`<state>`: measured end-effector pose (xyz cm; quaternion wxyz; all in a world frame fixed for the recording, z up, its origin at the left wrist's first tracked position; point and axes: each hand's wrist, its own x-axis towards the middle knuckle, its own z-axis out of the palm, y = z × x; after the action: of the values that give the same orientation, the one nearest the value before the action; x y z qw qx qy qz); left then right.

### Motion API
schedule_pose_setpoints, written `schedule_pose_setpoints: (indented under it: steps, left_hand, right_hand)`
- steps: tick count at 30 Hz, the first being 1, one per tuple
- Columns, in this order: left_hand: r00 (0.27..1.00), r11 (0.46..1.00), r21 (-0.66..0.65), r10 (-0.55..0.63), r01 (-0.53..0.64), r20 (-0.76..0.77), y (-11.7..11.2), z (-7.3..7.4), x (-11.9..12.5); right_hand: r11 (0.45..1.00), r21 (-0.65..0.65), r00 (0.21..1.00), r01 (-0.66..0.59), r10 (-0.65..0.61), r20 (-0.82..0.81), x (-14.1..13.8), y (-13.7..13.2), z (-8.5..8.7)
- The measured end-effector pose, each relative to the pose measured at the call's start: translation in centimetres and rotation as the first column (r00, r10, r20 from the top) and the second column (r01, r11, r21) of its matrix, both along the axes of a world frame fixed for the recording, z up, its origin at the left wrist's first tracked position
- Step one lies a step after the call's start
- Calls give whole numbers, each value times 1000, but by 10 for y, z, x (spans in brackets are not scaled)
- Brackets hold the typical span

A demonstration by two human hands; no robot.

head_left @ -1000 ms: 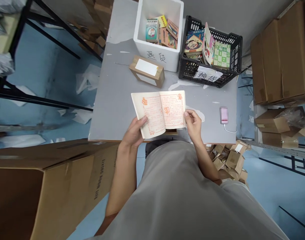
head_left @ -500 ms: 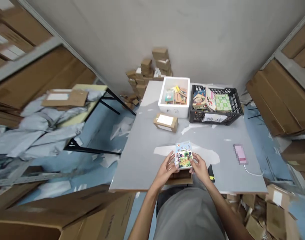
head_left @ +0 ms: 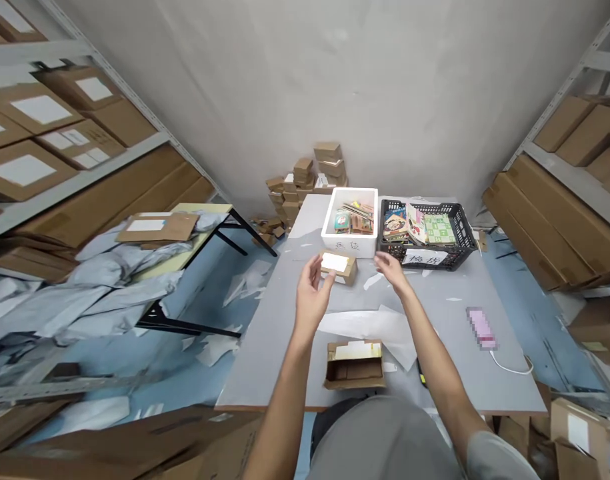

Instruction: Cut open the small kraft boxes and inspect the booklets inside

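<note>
One sealed cardboard box (head_left: pixel 341 269), one open cardboard box (head_left: pixel 355 371), one white bin (head_left: pixel 348 245) and one black crate (head_left: pixel 452 259) are counted.

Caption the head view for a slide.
Left hand and right hand, both open, reach across the grey table toward a labelled parcel before a white foam box and black crate.

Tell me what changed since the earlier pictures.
The booklet was closed, then let go. The left hand and right hand, now empty, moved forward toward the labelled parcel. Parcel, white foam box and black crate stayed in place.
</note>
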<state>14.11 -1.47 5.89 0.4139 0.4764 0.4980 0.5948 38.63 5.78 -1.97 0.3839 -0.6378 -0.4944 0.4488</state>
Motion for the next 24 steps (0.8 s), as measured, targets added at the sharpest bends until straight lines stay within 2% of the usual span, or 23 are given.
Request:
schedule_pose_setpoints:
  steps: [2,4,6,8,11,14,16,20,24]
  left_hand:
    - [1000,987,-158,-4,1,-13,-29,-40,-12]
    - [999,952,-307,2,-13,-33,-60,-77,-22]
    - [999,918,-396,-1,-17,-46,-88,-101,-27]
    - [999,902,-432,-9,-13,-48,-109,-113,-29]
    - [999,890,-456,-7,-11,-38,-125,-114,-27]
    - [1000,890,-456,-13,3,-19,-129,-107,-21]
    - [1000,898,-439,-26,23,0,-131,-101,-16]
    - [997,917,-392,-58,72,46,-138,-96,-3]
    - [992,917,-379,-125,127,31,-150,-102,6]
  right_hand:
    - [992,-120,989,-30,47,141,19,-35,-36]
    - [966,-257,964,-26,92,249,40,-72,-67]
    - [923,-385,923,-3,151,355,59,-104,-92]
    - [876,-482,869,15,227,439,75,-127,-111]
    - [812,-584,783,9,358,509,82,-148,-135]
    - [763,-646,701,-3,463,543,70,-160,-149]
    - [750,-661,658,-21,508,556,58,-167,-154]
    - [755,-652,611,-69,549,571,41,-181,-153]
    - [780,-622,616,-69,524,589,42,-193,-137]
